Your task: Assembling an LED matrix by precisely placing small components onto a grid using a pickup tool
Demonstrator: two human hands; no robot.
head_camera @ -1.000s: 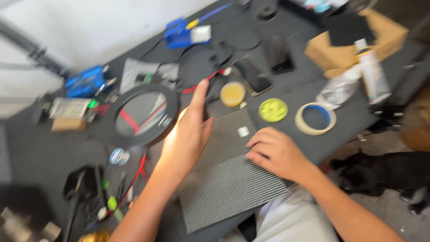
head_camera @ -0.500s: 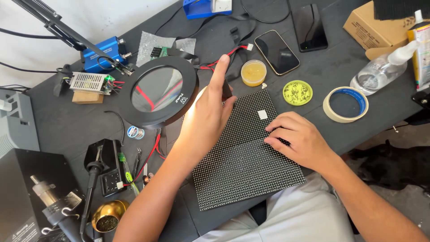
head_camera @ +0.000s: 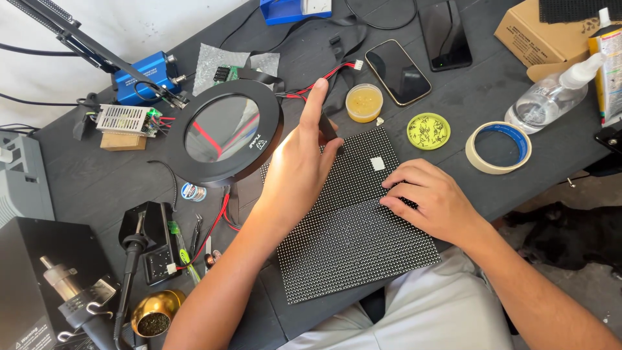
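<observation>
Black and covered with rows of small dots, the LED panel lies flat on the dark bench, at its near edge, and we take it as our landmark. Our right hand rests on the right part of the panel with the fingers bent and the fingertips pressing on its surface; it grips nothing. Our left hand is over the upper left corner of the panel. Its index finger is stretched out away from us, and a small dark object sits between the thumb and the fingers; we cannot tell what it is. A small white square lies on the panel, between our two hands.

Just left of the panel stands the round magnifier lamp with a black ring. Beyond the panel's far edge are a small yellow jar and a phone. To the right of that edge lie a green round lid and a roll of tape.
</observation>
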